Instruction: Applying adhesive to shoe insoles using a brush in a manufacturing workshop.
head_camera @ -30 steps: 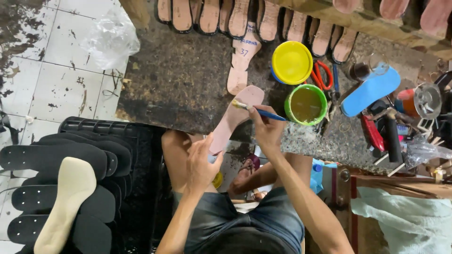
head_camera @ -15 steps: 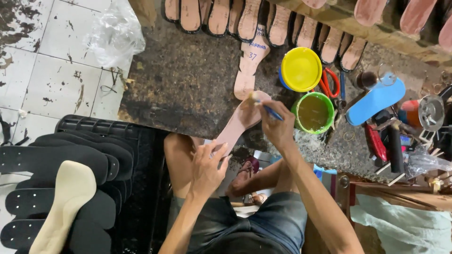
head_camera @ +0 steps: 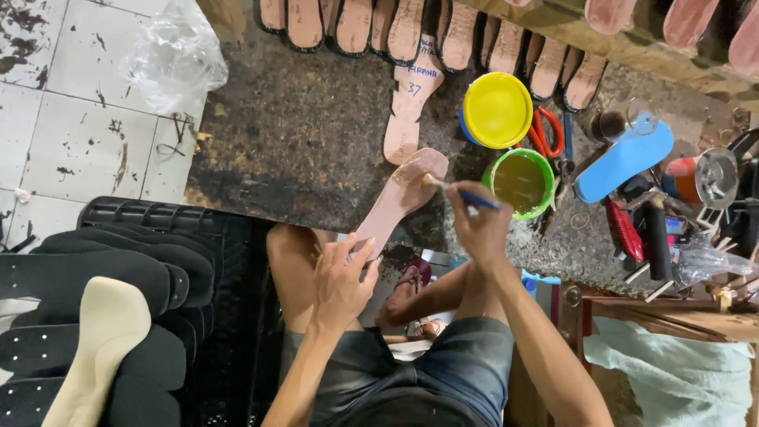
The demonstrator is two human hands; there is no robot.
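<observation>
The right hand [head_camera: 480,224] is closed around a blue-handled brush [head_camera: 462,194], fingers pinched tight on the handle, and the bristle tip sits on the wide end of a pink insole [head_camera: 395,202]. The left hand [head_camera: 341,278] grips the narrow heel end of that same insole, thumb and fingers wrapped around its edges, holding it angled up over the near edge of the workbench [head_camera: 300,142]. So the insole spans from above the person's knee to the bench's front edge, toe end over the dark, stained top.

Just right of the brush, a green pot [head_camera: 519,183] of yellowish-brown liquid stands near the front edge, almost touching the right hand. Behind it sits a yellow lid [head_camera: 497,109] on a blue tub, with red-handled scissors [head_camera: 544,133] just beside. A cardboard sole pattern [head_camera: 409,104] lies flat toward the back, right behind the insole's toe. Along the back edge, a row of tan insoles [head_camera: 411,28] stands lined up. Further right, a blue sole [head_camera: 623,160] lies tilted among scattered tools.

Off the bench's left corner, a crumpled clear plastic bag [head_camera: 174,55] rests on the tiled floor. Down at the left, a stack of black soles [head_camera: 87,277] lies on a black crate, a cream sole [head_camera: 99,348] on top.
</observation>
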